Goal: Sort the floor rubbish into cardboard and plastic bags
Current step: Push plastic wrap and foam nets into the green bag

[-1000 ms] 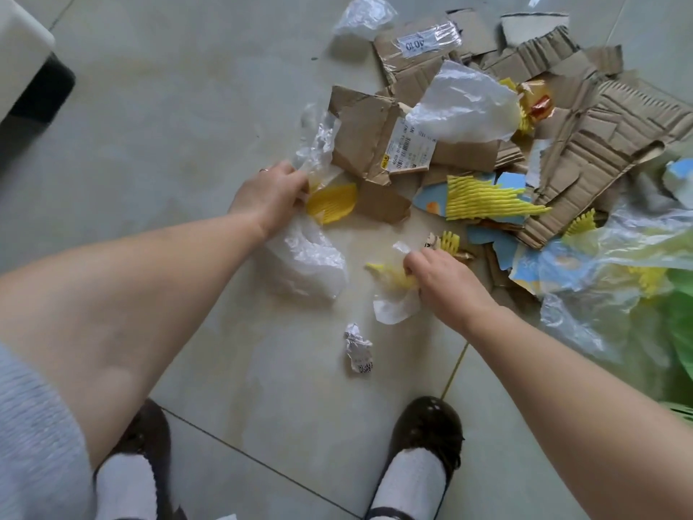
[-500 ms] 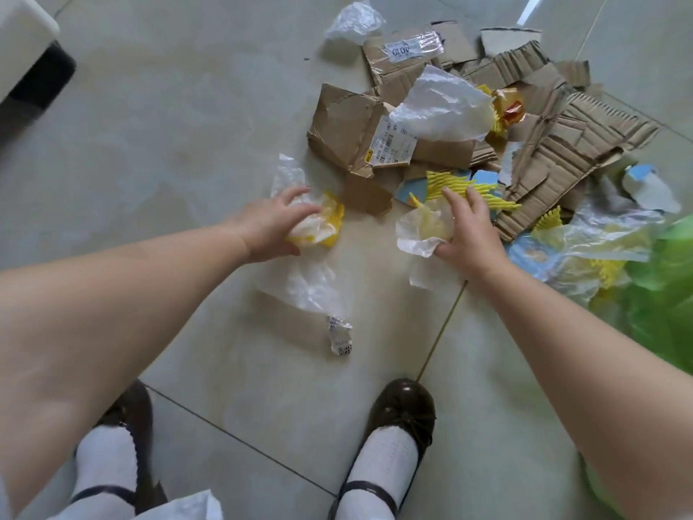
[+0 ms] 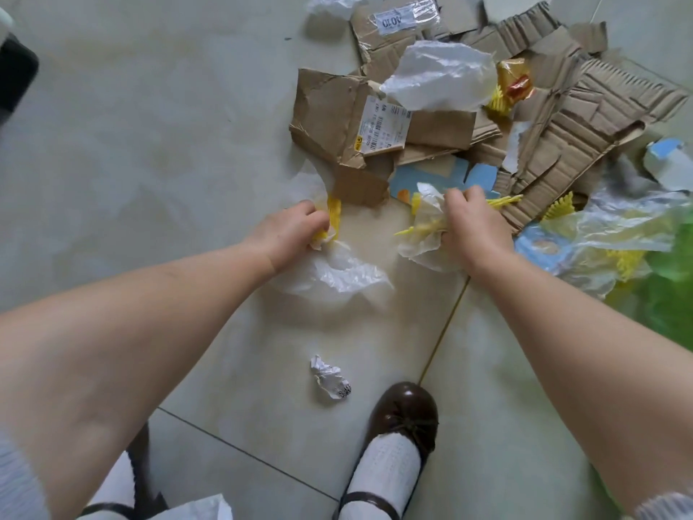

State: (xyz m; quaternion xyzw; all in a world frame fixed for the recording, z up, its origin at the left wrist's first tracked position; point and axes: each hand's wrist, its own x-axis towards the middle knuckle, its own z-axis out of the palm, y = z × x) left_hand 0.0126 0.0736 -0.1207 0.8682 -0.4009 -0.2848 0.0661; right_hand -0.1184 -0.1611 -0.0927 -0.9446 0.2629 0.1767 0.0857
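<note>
Brown leather shoe [image 3: 403, 418] with a white sock stands nearest on the pale tiled floor [image 3: 150, 144], and just beside it lies a small crumpled white paper scrap [image 3: 330, 377], not yet picked up. Beyond that, both hands are down among the rubbish. The left hand [image 3: 290, 230] is closed round a bunch of thin clear plastic film [image 3: 333, 273] with a yellow ribbed foam piece [image 3: 332, 217] caught in it; the film trails onto the floor below the wrist. The right hand [image 3: 470, 223] is clamped on another wad of clear plastic wrap [image 3: 422, 227] mixed with yellow foam netting strands [image 3: 502, 200]. To the right a green translucent plastic bag [image 3: 671, 294] lies partly in view with clear film and yellow bits at its mouth, so it looks to be where plastic goes, though I cannot tell how much is inside. Farther off sits the heap of torn brown corrugated cardboard [image 3: 577, 118], one piece bearing a white shipping label [image 3: 382, 125], with a crumpled milky plastic bag [image 3: 442, 75] resting on top and blue printed card [image 3: 431, 178] under its near edge. No cardboard bag shows. By my reading the sorting is at an early stage: plastic is being gathered, the cardboard heap is untouched, and loose scraps remain.
</note>
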